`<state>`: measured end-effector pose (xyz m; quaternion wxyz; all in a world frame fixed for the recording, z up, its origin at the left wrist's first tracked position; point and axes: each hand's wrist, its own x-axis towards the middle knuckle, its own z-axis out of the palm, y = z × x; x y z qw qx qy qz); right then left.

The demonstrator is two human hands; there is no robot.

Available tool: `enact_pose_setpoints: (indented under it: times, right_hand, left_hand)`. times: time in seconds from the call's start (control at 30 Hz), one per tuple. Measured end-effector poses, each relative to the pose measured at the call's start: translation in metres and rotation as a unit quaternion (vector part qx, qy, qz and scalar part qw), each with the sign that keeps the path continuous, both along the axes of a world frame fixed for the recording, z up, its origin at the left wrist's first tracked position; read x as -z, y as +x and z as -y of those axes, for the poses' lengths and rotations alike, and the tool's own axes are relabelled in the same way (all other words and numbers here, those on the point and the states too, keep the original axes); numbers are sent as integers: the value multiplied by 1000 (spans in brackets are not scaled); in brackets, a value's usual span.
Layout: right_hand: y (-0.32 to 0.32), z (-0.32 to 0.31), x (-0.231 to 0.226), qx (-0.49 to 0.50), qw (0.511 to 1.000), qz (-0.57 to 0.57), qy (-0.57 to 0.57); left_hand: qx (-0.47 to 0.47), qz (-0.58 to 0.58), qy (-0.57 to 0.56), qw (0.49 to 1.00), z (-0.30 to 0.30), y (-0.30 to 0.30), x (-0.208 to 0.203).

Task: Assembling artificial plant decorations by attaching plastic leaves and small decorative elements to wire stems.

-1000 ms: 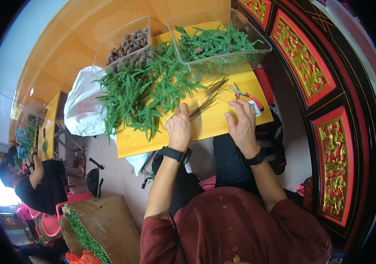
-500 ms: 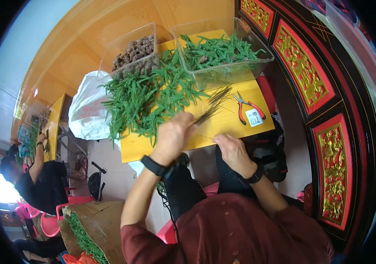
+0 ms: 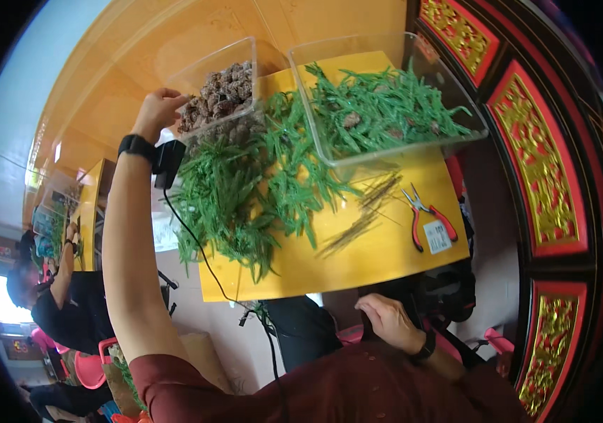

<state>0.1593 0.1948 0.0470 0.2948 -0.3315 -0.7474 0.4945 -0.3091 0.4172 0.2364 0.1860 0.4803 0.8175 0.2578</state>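
My left hand [image 3: 158, 111] reaches to the far left, at the rim of a clear plastic bin [image 3: 253, 70] of brown pine cones [image 3: 222, 95]. Its fingers are stretched over the cones, and I see nothing held in them. Close to my lap, below the table's front edge, my right hand [image 3: 390, 321] is curled with thumb and fingers together; whatever is in the pinch does not show. On the yellow table [image 3: 294, 271] lie thin brown wires [image 3: 365, 215], pliers with red and black handles [image 3: 425, 218], and a heap of green artificial sprigs [image 3: 224, 190].
A second clear bin [image 3: 400, 158] with green sprigs and a few cones stands at the back right. A black cable [image 3: 199, 247] hangs from my left wrist. Carved red and gold panels [image 3: 534, 162] line the right side. Another person [image 3: 69, 303] works at the left.
My left hand has left the wires and swung up and left to the pine cone bin. My right hand has drawn back toward my lap; the thin wire at its fingertips no longer shows.
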Motion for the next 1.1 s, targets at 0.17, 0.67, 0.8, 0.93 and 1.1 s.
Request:
enact_pose_setpoints:
  times: [0.17,0.67,0.8,0.93,1.1]
  right_hand:
    - [-18,-66,15,36,997,47,-56]
    - [-33,-154,69,-1,996,65,-67]
    - [-24,-159,67,9,995,73,-67]
    - [-15,-163,72,3,996,56,-74]
    - [-6,-163,61,1,994,66,-86]
  left_hand:
    - [-8,61,-86,994,-95,-41,27]
    - [189,64,-369,908,-219,-53,112]
    - [292,159,-306,892,-223,-53,138]
    - [311,9,-372,874,-234,-48,127]
    - [280,109,-403,865,-230,-40,116]
